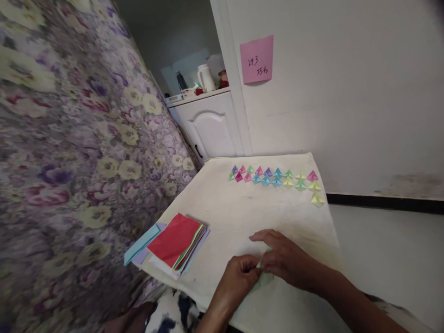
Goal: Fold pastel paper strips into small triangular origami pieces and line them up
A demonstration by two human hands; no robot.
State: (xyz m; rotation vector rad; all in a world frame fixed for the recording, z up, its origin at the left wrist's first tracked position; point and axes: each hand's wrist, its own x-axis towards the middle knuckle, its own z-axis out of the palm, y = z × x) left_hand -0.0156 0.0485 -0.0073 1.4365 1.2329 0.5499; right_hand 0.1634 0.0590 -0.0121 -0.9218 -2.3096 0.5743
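Observation:
Near the front edge of the cloth-covered table, a pale green sheet of paper (265,280) lies partly hidden under my hands. My left hand (241,273) pinches it, thumb and fingertips at a raised fold. Just to the right, my right hand (282,259) grips the same paper with its thumb and lower fingers, while its index finger stretches out above. A small corner of the paper rises between the two hands. How the sheet is folded underneath cannot be made out.
A stack of coloured paper (176,238), red on top, lies at the left beside a light blue folded strip (141,244). Several small folded paper pieces (267,178) stand in rows along the table's far edge. A floral curtain (86,138) hangs at left; a white wall (347,92) rises behind.

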